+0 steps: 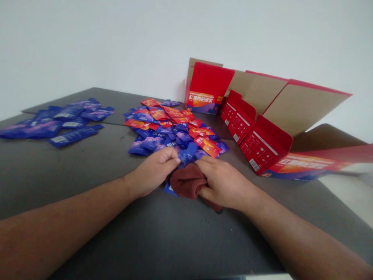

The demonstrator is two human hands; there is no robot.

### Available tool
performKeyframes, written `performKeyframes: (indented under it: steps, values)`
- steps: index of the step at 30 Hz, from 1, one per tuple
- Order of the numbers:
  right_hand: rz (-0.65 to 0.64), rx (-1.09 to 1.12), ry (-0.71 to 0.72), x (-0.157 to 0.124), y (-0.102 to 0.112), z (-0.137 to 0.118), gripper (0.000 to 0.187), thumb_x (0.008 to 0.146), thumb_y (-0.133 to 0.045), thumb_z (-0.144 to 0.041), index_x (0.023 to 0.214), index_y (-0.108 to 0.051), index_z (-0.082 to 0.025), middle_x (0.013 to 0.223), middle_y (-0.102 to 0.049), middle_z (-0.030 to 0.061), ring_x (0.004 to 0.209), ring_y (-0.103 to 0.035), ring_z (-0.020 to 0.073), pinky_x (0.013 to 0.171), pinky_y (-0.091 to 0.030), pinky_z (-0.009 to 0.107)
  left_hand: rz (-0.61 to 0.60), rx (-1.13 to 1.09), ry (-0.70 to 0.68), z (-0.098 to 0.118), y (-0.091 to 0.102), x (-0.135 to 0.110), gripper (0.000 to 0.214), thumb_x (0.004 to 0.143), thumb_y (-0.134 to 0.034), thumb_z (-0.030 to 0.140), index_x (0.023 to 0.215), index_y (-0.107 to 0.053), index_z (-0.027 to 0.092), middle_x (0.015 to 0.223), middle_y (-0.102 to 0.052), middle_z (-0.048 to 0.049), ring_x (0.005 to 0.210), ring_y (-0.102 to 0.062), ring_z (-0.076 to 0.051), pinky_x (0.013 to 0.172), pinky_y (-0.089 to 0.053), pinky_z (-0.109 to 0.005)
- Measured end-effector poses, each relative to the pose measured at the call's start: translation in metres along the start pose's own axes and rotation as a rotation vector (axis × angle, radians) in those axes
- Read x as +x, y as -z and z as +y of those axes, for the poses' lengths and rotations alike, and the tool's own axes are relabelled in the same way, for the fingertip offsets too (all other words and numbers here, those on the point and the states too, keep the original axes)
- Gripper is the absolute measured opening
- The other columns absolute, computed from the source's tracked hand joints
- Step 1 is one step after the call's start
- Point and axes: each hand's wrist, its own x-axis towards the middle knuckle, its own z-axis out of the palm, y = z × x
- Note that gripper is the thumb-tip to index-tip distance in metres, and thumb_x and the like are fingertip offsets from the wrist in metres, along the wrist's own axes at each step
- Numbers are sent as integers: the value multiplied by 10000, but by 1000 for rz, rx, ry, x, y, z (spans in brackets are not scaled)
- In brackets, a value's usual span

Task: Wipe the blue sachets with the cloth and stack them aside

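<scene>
The left hand (155, 170) pinches a blue sachet (188, 154) lying rightward between both grips, long axis unclear, while the right hand (225, 182) clutches a maroon cloth (187, 182).

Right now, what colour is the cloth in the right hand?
The cloth in the right hand is reddish brown; it shows in the head view.

Gap between sachet piles (166, 132), red boxes (266, 142) blocking right side
</scene>
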Motion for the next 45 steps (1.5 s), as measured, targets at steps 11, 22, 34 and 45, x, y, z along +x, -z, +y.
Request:
performKeyframes:
  steps: [11, 22, 34, 45]
  values:
    - [-14, -1, 28, 0, 0, -2, 125, 811, -636, -208, 923, -581, -217, 960, -652, 41, 875, -610, 203, 757, -459, 320, -12, 12, -2, 0, 1, 1, 224, 930, -624, 341, 800, -516, 195, 709, -479, 35, 600, -409, -104, 531, -354, -232]
    - [-14, 4, 29, 0, -1, 2, 128, 812, -633, -215, 925, -573, -217, 950, -647, 42, 872, -607, 205, 754, -455, 321, -10, 33, -7, 0, 1, 0, 227, 933, -618, 343, 797, -516, 192, 705, -480, 37, 602, -422, -102, 541, -365, -227]
    - [45, -57, -64, 0, 0, 3, 116, 832, -620, -231, 937, -573, -215, 960, -649, 54, 873, -609, 217, 751, -458, 334, -25, 19, 11, 0, 1, 1, 214, 943, -598, 346, 818, -507, 198, 702, -473, 38, 597, -415, -107, 530, -361, -235]
    - [54, -50, -75, 0, 0, 4, 144, 833, -615, -229, 974, -597, -207, 991, -675, 64, 897, -622, 223, 769, -457, 338, -22, -14, 26, 2, 0, 0, 217, 932, -606, 351, 814, -501, 203, 688, -467, 46, 585, -410, -105, 521, -354, -239]
